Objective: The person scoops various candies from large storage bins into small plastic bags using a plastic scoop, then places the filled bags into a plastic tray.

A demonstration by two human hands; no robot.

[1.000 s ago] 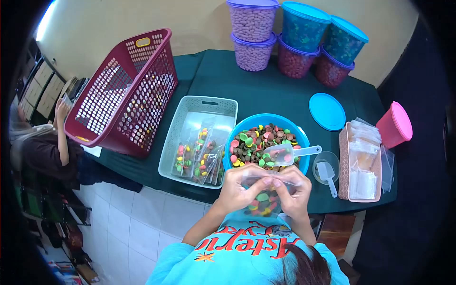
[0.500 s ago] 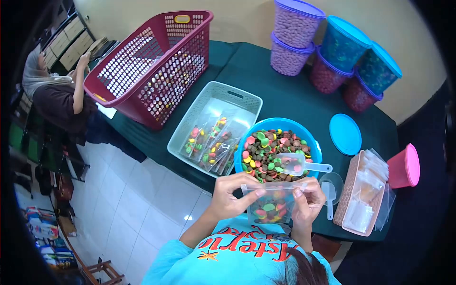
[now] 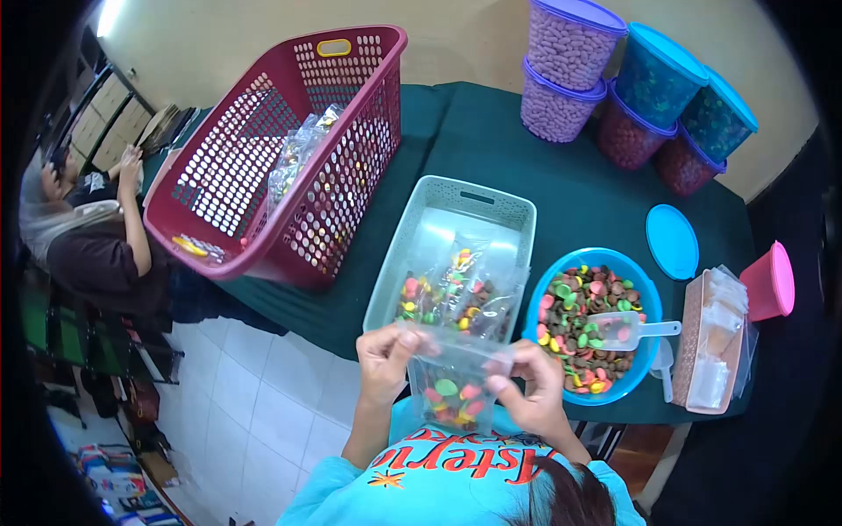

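Note:
My left hand (image 3: 386,361) and my right hand (image 3: 533,386) pinch the two top corners of a clear plastic bag (image 3: 454,394), held upright in front of my shirt. Colourful candies, pink, green, yellow and brown, fill its lower part. Just beyond the bag, a pale green tray (image 3: 396,254) holds several filled bags (image 3: 460,289). To the right of it, a blue tub (image 3: 653,298) is full of the same loose candies (image 3: 570,307). A clear scoop (image 3: 618,331) lies on top of them, its handle over the rim.
A maroon basket (image 3: 263,254) with filled bags stands at left. Stacked lidded tubs (image 3: 570,79) line the back right. A blue lid (image 3: 673,241), a second scoop (image 3: 664,373), a peach basket of empty bags (image 3: 693,351) and a pink container (image 3: 767,280) sit at right. A person (image 3: 96,245) stands far left.
My view has swung toward the left. Both hands and the bag have moved left, from in front of the blue tub to in front of the green tray.

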